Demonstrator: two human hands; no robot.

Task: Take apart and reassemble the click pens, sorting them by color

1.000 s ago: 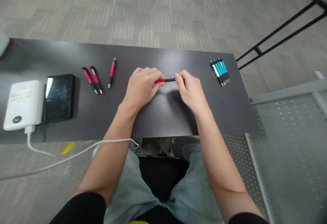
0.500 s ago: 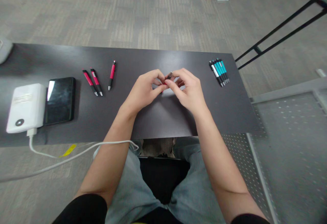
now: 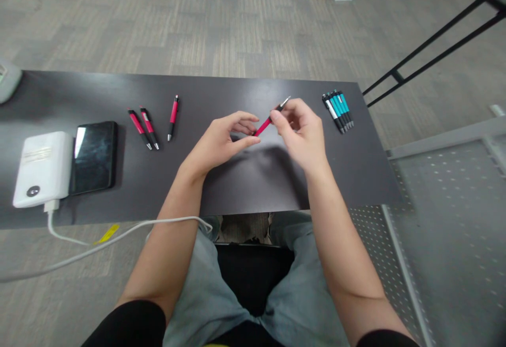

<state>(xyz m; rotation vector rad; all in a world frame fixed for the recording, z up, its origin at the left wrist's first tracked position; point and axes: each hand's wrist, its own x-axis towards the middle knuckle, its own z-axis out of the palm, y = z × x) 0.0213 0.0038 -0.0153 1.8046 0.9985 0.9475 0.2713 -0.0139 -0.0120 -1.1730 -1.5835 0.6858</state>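
Between thumb and fingers my right hand (image 3: 303,135) pinches a pink and black pen (image 3: 264,125) above the table. Its silver tip points up and away to the right, and its pink end slants down toward my left hand (image 3: 229,137). The left thumb and fingers are spread apart around that lower end; whether they touch it I cannot tell. To the left lie several more pink pens: a single pen (image 3: 173,117) and a pair (image 3: 144,128) side by side. At the right, a row of several pens (image 3: 338,111) has teal barrels and one white barrel.
On the dark table (image 3: 237,194), a white power bank (image 3: 43,167) and a black phone-like device (image 3: 94,156) sit at the left. A white cable (image 3: 118,244) runs from the power bank across my left forearm. Black metal bars (image 3: 430,46) stand past the right edge.
My hands have moved apart. The right hand has shifted right with the pen, baring its pink barrel, while the left fingers have opened from their pinch.
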